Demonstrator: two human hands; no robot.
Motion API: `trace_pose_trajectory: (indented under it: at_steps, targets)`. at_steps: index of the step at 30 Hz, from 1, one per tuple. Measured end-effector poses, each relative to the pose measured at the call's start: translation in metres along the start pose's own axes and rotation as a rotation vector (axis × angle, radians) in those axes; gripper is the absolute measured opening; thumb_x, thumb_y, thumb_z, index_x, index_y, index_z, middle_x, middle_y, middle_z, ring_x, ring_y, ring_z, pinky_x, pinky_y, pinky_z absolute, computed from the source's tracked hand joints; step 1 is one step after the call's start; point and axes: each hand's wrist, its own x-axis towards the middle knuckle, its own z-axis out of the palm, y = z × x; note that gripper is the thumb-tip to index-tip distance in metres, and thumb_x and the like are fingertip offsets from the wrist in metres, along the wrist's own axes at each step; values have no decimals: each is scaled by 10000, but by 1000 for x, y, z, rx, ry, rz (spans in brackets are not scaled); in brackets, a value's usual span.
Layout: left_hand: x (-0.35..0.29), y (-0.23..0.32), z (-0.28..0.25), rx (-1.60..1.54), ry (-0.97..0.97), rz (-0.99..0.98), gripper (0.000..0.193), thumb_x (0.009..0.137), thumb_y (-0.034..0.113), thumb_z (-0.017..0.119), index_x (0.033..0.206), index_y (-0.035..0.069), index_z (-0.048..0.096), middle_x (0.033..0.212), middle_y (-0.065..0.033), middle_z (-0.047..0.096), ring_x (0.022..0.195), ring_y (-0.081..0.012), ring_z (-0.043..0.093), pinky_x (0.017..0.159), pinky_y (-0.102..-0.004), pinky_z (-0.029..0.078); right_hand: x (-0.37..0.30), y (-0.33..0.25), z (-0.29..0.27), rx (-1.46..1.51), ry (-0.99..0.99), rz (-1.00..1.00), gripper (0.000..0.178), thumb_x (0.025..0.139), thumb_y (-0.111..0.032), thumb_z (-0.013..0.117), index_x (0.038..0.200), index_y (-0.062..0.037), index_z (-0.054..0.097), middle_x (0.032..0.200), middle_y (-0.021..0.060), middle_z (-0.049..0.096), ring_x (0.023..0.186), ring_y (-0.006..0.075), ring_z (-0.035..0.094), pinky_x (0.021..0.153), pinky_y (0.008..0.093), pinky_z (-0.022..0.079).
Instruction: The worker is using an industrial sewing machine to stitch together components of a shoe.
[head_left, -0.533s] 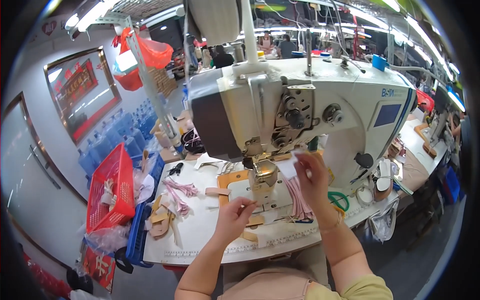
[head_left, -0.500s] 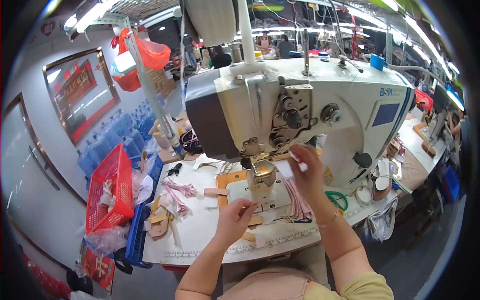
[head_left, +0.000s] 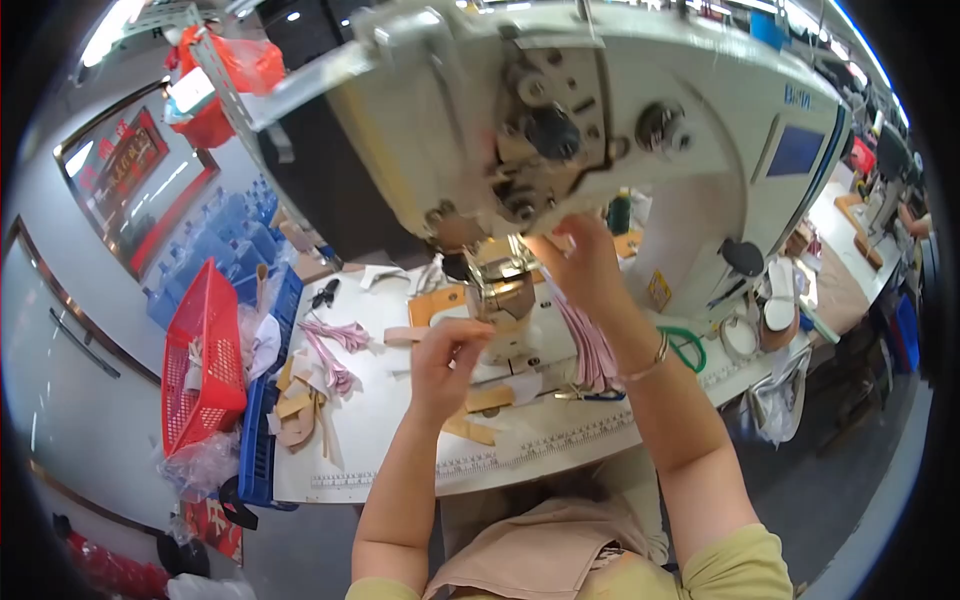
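Observation:
A large white sewing machine (head_left: 690, 120) fills the upper middle, its head close to me and partly blurred. My left hand (head_left: 445, 365) is closed in a pinch just left of the machine's metal post (head_left: 505, 305); whatever lies between its fingertips is too small to make out. Beside the needle area, my right hand (head_left: 585, 262) is raised with its fingers bent together at the brass-coloured presser parts (head_left: 500, 262). Anything in those fingers is hidden. Below that hand hangs a bundle of pink-and-white strips (head_left: 588, 345) on the table's right side.
Tan leather pieces (head_left: 490, 400) and scissors (head_left: 575, 394) lie near the ruler strip (head_left: 560, 440) along the front edge. More pink strips (head_left: 330, 355) are at left, by a red basket (head_left: 205, 370). Green-handled scissors (head_left: 688, 350) sit at right.
My view has come closer to the machine and tilted down. My right hand has moved left toward the presser parts, and the white piece near its fingers no longer shows. My left hand stays pinched.

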Motion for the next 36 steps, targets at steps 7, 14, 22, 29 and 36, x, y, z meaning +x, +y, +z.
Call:
trace_pose_trajectory:
  at_steps: [7,14,22,29,36]
  targets:
    - [-12,-19,6,-499,228,-66,81,873,28,439,878,7,517,871,-100,571,922,-228,551,730,-299,438,25,-4,8,155,108,-74,143,650,-120,642,755,-26,621,656,125,590,594,283,552,550,349,435]
    - [-11,-11,14,-503,330,-158,92,883,50,434,880,36,525,867,-73,577,892,-189,564,763,-302,456,31,6,3,112,18,-310,134,681,-112,644,794,-50,608,812,129,584,779,314,549,687,387,454]
    - [-10,-9,15,-528,356,-160,88,890,54,436,886,43,523,867,-74,588,882,-181,573,801,-312,472,40,22,-3,121,-98,-417,101,701,-117,639,786,-68,614,810,106,567,786,293,545,688,383,456]
    - [-9,-10,16,-555,363,-162,81,891,61,443,886,38,521,852,-76,590,877,-183,575,812,-317,469,29,12,2,58,55,-241,111,707,-115,634,792,-46,618,807,119,565,696,282,554,622,378,468]
    - [-8,-9,21,-581,401,-155,79,892,71,443,889,37,515,834,-80,587,872,-191,571,812,-318,470,30,4,4,95,-29,-231,86,722,-108,619,802,-78,623,843,127,553,734,293,565,650,364,471]
